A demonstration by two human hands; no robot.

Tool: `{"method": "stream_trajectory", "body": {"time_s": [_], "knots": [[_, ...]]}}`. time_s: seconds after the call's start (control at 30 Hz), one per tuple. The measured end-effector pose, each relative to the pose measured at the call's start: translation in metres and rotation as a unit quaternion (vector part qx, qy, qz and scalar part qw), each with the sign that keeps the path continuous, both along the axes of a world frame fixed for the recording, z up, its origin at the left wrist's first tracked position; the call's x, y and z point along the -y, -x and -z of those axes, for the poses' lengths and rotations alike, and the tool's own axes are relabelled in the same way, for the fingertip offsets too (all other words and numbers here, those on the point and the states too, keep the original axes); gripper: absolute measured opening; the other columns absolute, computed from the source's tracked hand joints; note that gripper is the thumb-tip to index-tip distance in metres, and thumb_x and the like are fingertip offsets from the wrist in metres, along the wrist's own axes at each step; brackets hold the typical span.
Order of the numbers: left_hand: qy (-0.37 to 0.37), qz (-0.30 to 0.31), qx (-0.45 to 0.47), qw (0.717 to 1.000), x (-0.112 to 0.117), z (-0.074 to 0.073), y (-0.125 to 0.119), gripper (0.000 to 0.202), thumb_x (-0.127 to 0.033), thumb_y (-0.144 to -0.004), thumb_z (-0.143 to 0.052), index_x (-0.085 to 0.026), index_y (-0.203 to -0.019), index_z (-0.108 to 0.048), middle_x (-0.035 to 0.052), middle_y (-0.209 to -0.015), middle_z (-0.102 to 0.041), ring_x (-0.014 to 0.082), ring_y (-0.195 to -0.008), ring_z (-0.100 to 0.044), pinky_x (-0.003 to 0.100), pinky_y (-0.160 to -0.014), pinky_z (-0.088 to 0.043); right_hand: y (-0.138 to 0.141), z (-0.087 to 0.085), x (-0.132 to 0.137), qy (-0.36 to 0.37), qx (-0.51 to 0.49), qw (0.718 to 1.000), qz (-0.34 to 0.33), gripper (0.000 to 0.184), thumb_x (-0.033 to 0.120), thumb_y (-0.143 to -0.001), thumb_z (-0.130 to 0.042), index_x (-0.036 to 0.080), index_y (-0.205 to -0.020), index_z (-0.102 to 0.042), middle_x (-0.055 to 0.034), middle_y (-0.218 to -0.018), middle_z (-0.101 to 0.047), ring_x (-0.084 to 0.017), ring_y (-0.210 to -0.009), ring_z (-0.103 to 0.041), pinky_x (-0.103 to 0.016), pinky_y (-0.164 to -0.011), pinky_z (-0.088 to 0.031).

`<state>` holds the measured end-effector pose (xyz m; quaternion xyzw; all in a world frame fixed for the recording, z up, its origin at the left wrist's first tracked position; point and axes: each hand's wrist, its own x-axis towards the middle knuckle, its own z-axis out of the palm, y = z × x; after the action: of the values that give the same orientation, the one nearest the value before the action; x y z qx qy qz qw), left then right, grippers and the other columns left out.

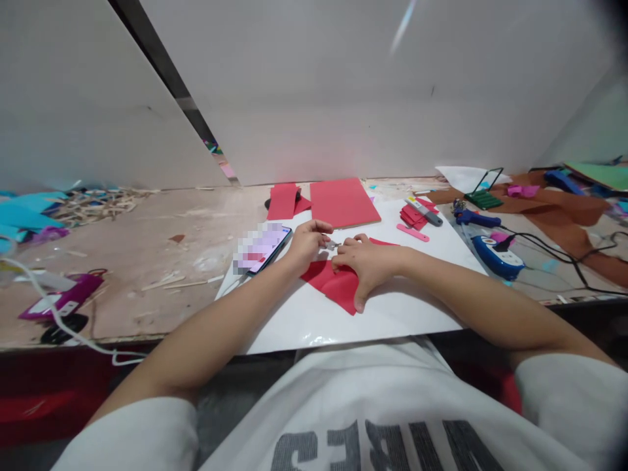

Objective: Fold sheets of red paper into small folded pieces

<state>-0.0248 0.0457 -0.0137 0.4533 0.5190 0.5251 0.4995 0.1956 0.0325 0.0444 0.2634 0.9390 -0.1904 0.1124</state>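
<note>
Folded red paper lies on a white board in front of me. My right hand rests on this paper with thumb and fingers spread, pressing its right side. At the paper's upper left edge, my left hand has curled fingers around something small. A small silvery thing shows between the two hands; its kind is not clear. Left of my left hand lies a phone with its screen lit.
Behind my hands are a red square sheet and red strips. A grey cutter and pink stick lie right. Further right are a blue glue gun and blue power strip with cables. Wood sticks lie left.
</note>
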Motion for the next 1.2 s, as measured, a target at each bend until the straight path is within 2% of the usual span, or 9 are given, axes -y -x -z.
{"method": "stream_trajectory", "body": {"time_s": [0.13,0.23,0.4,0.5,0.63,0.77,0.9,1.07,1.2], "knots": [[-0.005,0.041,0.001,0.999,-0.002,-0.001,0.002,0.03,-0.026,-0.063,-0.078,-0.021,-0.092,-0.084,0.0074,-0.099,-0.086,0.0186,-0.083,-0.074,0.03,-0.078,-0.059,-0.007,-0.001,0.0,0.04,-0.064,0.997,-0.01,0.049,0.059,-0.096,-0.101,0.026,-0.094,-0.064,-0.0088,-0.122,-0.076,-0.038,-0.135,-0.066,-0.056,-0.132,-0.043],[-0.06,0.155,-0.004,0.986,0.002,-0.009,0.01,0.041,-0.06,-0.092,-0.092,-0.021,-0.101,-0.089,0.0107,-0.113,-0.091,0.0241,-0.098,-0.084,0.036,-0.093,-0.068,-0.021,-0.009,-0.003,0.073,-0.18,0.98,0.044,0.041,0.052,-0.106,-0.085,0.027,-0.089,-0.057,-0.0003,-0.096,-0.063,-0.027,-0.106,-0.063,-0.044,-0.107,-0.049],[-0.125,0.312,-0.073,0.939,0.03,-0.041,0.021,0.113,-0.131,-0.074,-0.081,-0.022,-0.104,-0.09,0.016,-0.108,-0.091,0.0421,-0.112,-0.09,0.05,-0.096,-0.072,-0.039,-0.03,-0.009,0.055,-0.497,0.838,0.218,0.07,0.085,-0.101,-0.091,0.03,-0.091,-0.05,0.002,-0.092,-0.056,-0.021,-0.09,-0.057,-0.035,-0.083,-0.047],[-0.157,0.26,-0.132,0.944,0.051,-0.065,0.017,0.091,-0.106,-0.078,-0.108,-0.023,-0.112,-0.092,0.0122,-0.11,-0.093,0.039,-0.107,-0.09,0.047,-0.094,-0.072,-0.038,-0.036,-0.01,0.09,-0.571,0.76,0.297,0.072,0.086,-0.101,-0.096,0.03,-0.094,-0.053,-0.001,-0.095,-0.067,-0.024,-0.095,-0.067,-0.035,-0.084,-0.056],[-0.066,0.242,-0.155,0.955,0.055,-0.082,0.016,0.064,-0.07,-0.079,-0.122,-0.02,-0.107,-0.093,0.0116,-0.109,-0.095,0.0354,-0.102,-0.091,0.041,-0.088,-0.074,-0.034,-0.032,-0.017,0.186,-0.559,0.725,0.358,0.044,0.053,-0.105,-0.1,0.027,-0.098,-0.066,-0.0028,-0.097,-0.078,-0.023,-0.093,-0.074,-0.034,-0.087,-0.064],[0.037,0.299,-0.173,0.938,0.027,-0.066,0.024,0.064,-0.06,-0.072,-0.124,-0.021,-0.111,-0.092,0.0124,-0.107,-0.095,0.0398,-0.106,-0.092,0.048,-0.096,-0.077,-0.042,-0.022,-0.033,0.182,-0.421,0.784,0.419,0.018,0.022,-0.101,-0.093,0.023,-0.097,-0.076,-0.0054,-0.099,-0.085,-0.023,-0.091,-0.078,-0.034,-0.087,-0.065],[-0.028,0.18,-0.387,0.904,0.009,-0.036,0.022,0.041,-0.04,-0.095,-0.108,-0.022,-0.126,-0.089,0.0124,-0.108,-0.092,0.0366,-0.102,-0.088,0.047,-0.099,-0.072,-0.056,-0.014,-0.05,0.136,-0.201,0.884,0.4,0.027,0.013,-0.101,-0.09,0.022,-0.082,-0.073,-0.0028,-0.085,-0.076,-0.019,-0.075,-0.065,-0.034,-0.076,-0.057],[-0.128,0.259,-0.463,0.838,0.016,-0.009,0.006,0.057,-0.038,-0.119,-0.078,-0.024,-0.174,-0.073,0.0151,-0.138,-0.093,0.038,-0.13,-0.087,0.051,-0.118,-0.067,-0.066,-0.013,-0.048,0.136,-0.122,0.905,0.384,0.039,0.016,-0.101,-0.098,0.023,-0.073,-0.072,-0.0027,-0.078,-0.074,-0.02,-0.074,-0.067,-0.036,-0.079,-0.058],[-0.223,0.263,-0.493,0.799,0.021,0.003,-0.004,0.057,-0.027,-0.119,-0.063,-0.018,-0.173,-0.077,0.0226,-0.159,-0.085,0.0407,-0.146,-0.081,0.059,-0.132,-0.063,-0.071,-0.013,-0.031,0.058,-0.119,0.911,0.39,0.022,0.011,-0.106,-0.089,0.02,-0.086,-0.086,-0.0083,-0.096,-0.089,-0.023,-0.091,-0.079,-0.035,-0.085,-0.056]]}}
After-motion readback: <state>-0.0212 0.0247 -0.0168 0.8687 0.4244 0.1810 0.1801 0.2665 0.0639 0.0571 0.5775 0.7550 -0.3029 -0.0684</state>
